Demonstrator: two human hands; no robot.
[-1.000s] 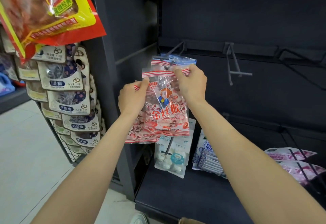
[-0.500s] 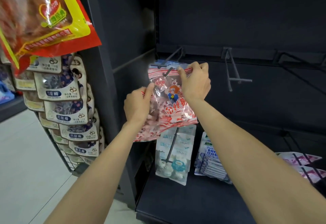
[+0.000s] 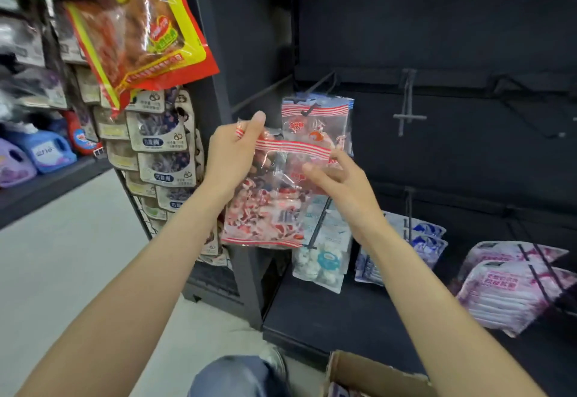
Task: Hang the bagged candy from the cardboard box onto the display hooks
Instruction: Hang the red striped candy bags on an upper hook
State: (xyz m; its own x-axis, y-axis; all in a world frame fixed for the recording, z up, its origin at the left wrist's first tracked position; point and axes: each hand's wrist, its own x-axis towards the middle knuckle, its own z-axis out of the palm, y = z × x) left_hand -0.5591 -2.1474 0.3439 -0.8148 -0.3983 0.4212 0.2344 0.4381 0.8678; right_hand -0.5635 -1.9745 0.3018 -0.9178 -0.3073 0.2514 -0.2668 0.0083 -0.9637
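A clear candy bag with red and white stripes (image 3: 315,121) hangs on the leftmost display hook (image 3: 315,88) of the dark rack. My left hand (image 3: 231,156) pinches the top left corner of a second candy bag (image 3: 265,209), held in front of and below the hung one. My right hand (image 3: 337,178) is at that bag's right edge, just under its striped top band, fingers loosely spread. A corner of the cardboard box (image 3: 371,374) shows at the bottom edge.
Bare hooks (image 3: 406,103) stick out further right on the upper rail. Below hang white-blue bags (image 3: 324,259), blue-white packs (image 3: 418,240) and purple-white packs (image 3: 512,284). A side rack of snack pouches (image 3: 162,146) and a red-yellow bag (image 3: 146,31) hang at left. My knee (image 3: 240,378) is low in view.
The front candy bag went onto the leftmost hook and my right hand let go of it. Both hands dropped back; the left now holds up the second bag, and the right has come to its edge.
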